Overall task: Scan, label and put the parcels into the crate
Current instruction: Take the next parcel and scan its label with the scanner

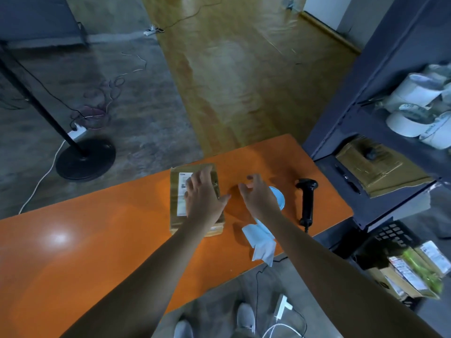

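Under the flat, straight fingers of the left hand (205, 198) sits the parcel (176, 224), its label (182, 198) already on, so labelling looks nearly done and crating is left. Just right of them the right hand (258, 196) hovers, loosely curled, gripping nothing visible. The scanner (307, 203) and crate (390, 236) lie further right.
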Demonstrator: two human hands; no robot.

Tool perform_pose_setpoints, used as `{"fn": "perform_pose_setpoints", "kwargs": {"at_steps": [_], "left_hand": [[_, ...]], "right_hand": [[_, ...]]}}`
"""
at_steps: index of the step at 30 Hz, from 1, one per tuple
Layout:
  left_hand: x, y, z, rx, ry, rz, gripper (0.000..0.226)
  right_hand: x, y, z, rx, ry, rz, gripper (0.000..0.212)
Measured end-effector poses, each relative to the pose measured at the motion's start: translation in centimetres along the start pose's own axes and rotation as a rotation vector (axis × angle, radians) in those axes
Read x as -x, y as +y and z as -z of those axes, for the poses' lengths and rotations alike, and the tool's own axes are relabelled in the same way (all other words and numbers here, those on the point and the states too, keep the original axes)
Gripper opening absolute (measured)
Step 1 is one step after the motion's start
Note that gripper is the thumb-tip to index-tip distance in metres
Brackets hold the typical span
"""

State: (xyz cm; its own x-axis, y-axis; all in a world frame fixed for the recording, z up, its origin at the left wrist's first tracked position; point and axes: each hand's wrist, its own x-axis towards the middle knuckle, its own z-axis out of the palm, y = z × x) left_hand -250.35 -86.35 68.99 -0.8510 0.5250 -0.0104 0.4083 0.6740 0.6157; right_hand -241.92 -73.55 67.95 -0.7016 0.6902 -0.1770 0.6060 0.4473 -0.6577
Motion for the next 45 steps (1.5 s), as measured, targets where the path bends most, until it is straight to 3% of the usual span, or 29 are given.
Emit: {"fn": "perform_pose_setpoints", "kwargs": {"at_steps": [4, 9, 16, 20, 25, 31, 39, 43, 45], "left_hand": [[0.0, 4.7, -3.6, 0.132, -0.106, -0.094, 0.082], [-0.6, 9.8, -8.3, 0.179, -0.227, -0.158, 0.082], [-1.4, 12.3, -12.5, 0.132, -0.283, -0.165, 0.082], [-1.1, 11.5, -12.7, 0.090, -0.294, -0.123, 0.084], [-0.8, 10.1, -10.0, 0.093, -0.252, -0.073, 0.081], [-0.3, 5.7, -4.5, 0.115, -0.099, 0.018, 0.080], [0.3, -2.4, 1.0, -0.012, 0.009, 0.247, 0.089], [0.3, -5.6, 2.2, 0.133, -0.078, 0.427, 0.096], [0.1, -7.2, 2.3, 0.283, -0.193, 0.535, 0.077]], "right_hand": [[-0.8, 4.8, 4.0, 0.081, 0.143, -0.090, 0.043], [-1.8, 11.4, 7.7, 0.120, 0.242, -0.332, 0.052], [-3.8, 17.0, 7.7, -0.226, 0.042, -0.538, 0.071], [-5.1, 17.9, 7.3, -0.320, -0.016, -0.599, 0.062], [-4.5, 14.9, 7.5, -0.547, -0.013, -0.553, 0.039], [-2.5, 7.8, 7.1, -0.607, -0.093, -0.373, 0.034], [1.1, -0.4, 2.6, -0.707, -0.180, -0.340, 0.031], [2.3, -2.0, -0.4, -0.623, -0.185, -0.314, 0.030], [3.0, -2.3, -2.0, -0.555, -0.162, -0.272, 0.027]]}}
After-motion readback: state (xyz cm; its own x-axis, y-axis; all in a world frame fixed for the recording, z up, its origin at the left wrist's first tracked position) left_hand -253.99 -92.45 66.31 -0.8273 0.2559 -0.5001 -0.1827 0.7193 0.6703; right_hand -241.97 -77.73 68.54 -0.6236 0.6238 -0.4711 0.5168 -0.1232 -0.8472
